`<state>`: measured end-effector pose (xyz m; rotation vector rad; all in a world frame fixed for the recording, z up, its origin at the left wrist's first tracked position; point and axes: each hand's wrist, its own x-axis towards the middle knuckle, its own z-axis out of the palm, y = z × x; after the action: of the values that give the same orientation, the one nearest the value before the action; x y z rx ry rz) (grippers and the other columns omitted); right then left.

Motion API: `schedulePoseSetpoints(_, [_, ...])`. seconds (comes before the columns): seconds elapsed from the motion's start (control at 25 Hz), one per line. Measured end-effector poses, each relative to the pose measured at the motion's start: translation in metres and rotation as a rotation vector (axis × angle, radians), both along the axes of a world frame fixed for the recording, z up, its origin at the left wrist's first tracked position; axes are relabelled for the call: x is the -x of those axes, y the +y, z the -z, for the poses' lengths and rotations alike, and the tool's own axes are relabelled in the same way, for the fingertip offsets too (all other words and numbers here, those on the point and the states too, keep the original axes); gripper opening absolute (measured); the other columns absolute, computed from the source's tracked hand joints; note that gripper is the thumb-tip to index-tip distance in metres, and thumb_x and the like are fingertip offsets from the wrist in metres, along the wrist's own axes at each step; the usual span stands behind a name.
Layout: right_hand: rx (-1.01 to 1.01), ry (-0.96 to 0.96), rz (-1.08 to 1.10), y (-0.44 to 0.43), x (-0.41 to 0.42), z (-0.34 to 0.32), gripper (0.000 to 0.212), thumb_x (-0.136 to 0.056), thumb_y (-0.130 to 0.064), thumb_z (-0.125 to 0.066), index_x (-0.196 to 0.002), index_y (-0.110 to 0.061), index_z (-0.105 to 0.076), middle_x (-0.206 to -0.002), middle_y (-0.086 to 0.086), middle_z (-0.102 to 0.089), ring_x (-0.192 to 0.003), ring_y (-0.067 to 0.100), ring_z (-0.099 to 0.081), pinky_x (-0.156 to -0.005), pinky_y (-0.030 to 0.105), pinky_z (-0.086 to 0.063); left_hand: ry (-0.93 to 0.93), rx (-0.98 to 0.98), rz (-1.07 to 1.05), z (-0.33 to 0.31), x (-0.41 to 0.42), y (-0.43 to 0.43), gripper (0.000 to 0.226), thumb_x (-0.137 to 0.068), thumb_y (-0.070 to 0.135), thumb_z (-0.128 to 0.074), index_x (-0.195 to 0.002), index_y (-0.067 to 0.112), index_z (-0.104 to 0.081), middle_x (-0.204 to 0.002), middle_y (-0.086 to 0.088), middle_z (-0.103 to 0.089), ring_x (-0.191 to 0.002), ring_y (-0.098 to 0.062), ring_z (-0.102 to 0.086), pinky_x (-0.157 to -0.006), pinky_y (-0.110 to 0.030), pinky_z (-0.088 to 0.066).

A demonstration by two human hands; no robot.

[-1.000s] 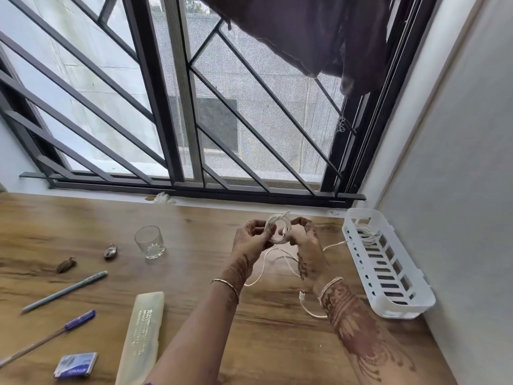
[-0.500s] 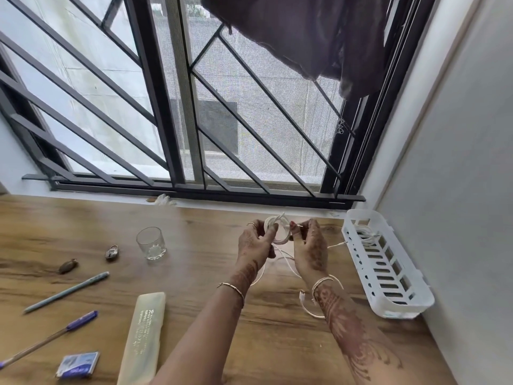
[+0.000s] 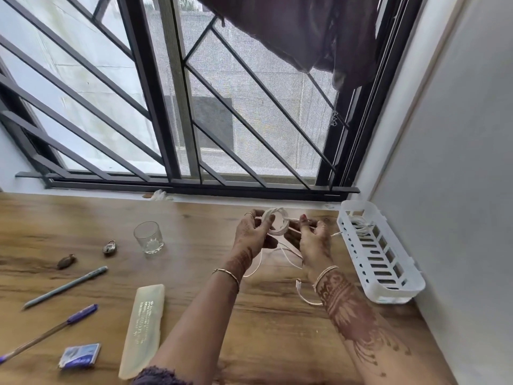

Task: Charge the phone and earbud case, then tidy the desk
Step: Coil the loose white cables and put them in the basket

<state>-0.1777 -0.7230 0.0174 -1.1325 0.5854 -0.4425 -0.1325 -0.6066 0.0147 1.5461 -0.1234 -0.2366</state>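
Observation:
Above the wooden desk (image 3: 263, 323) I hold a white charging cable (image 3: 277, 225) wound into a small coil. My left hand (image 3: 251, 234) grips the coil's left side. My right hand (image 3: 313, 238) pinches a strand at the coil's right side. Loose cable hangs below my hands, and its connector end (image 3: 299, 284) lies on the desk by my right wrist. A white slotted plastic basket (image 3: 388, 282) stands at the right against the wall, with another white cable (image 3: 361, 223) inside its far end. No phone or earbud case is in view.
A small glass (image 3: 148, 237) stands left of my hands. A padlock (image 3: 110, 248), a small brown object (image 3: 66, 261), two pens (image 3: 65, 287) (image 3: 50, 332), a long cream case (image 3: 144, 326) and a small blue box (image 3: 80, 355) lie at left. The barred window (image 3: 177, 107) runs along the desk's far edge.
My hands stayed in place above the desk while the right hand worked a strand round the coil. The view tilted slightly.

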Motion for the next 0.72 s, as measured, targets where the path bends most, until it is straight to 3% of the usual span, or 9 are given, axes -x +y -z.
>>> schedulePoseSetpoints(0.08, [-0.097,-0.074,-0.057,-0.005,0.009,-0.009,0.007,-0.095,-0.010,-0.055,-0.090,-0.012,-0.049,-0.089,0.018,-0.068,-0.057,0.016,-0.069,-0.051,0.025,-0.057,0.046,0.053,0.035,-0.003,0.003,0.000,0.031,-0.092,0.024,-0.061,-0.112,0.003,-0.051,-0.080,-0.006,-0.060,-0.042,-0.013,-0.059,-0.052,-0.031,-0.058])
schedulePoseSetpoints(0.28, [-0.112,-0.091,-0.068,-0.028,0.022,-0.015,0.004,-0.093,-0.003,-0.056,-0.091,-0.006,-0.059,-0.083,0.011,-0.068,-0.060,0.012,-0.070,-0.057,0.021,-0.058,0.122,0.142,0.144,-0.013,0.013,-0.023,0.019,-0.096,0.025,-0.053,-0.102,0.007,-0.054,-0.079,-0.007,-0.062,-0.050,-0.018,-0.067,-0.052,-0.028,-0.058])
schedulePoseSetpoints(0.44, [-0.079,-0.096,-0.050,-0.046,0.035,-0.013,0.005,-0.085,-0.002,-0.066,-0.086,-0.005,-0.061,-0.075,0.008,-0.070,-0.063,0.013,-0.070,-0.060,0.020,-0.058,0.125,0.114,0.059,-0.017,0.022,-0.057,0.016,-0.096,0.020,-0.055,-0.096,0.006,-0.060,-0.076,-0.014,-0.066,-0.049,-0.016,-0.066,-0.049,-0.025,-0.056])
schedulePoseSetpoints(0.6, [0.091,-0.017,0.050,-0.069,0.051,-0.018,0.009,-0.078,-0.001,-0.073,-0.082,-0.005,-0.066,-0.081,0.013,-0.070,-0.075,0.023,-0.068,-0.068,0.028,-0.059,0.178,0.128,0.080,-0.014,0.036,-0.091,0.015,-0.095,0.022,-0.057,-0.093,0.008,-0.061,-0.073,-0.011,-0.065,-0.046,-0.013,-0.063,-0.053,-0.027,-0.056])
schedulePoseSetpoints(0.72, [0.275,0.076,0.134,-0.100,0.063,-0.025,0.009,-0.073,-0.003,-0.076,-0.078,-0.006,-0.069,-0.081,0.014,-0.072,-0.074,0.024,-0.069,-0.071,0.034,-0.059,0.193,0.111,0.175,-0.010,0.046,-0.117,0.021,-0.095,0.028,-0.054,-0.088,0.011,-0.061,-0.071,-0.008,-0.063,-0.053,-0.014,-0.059,-0.055,-0.024,-0.051])
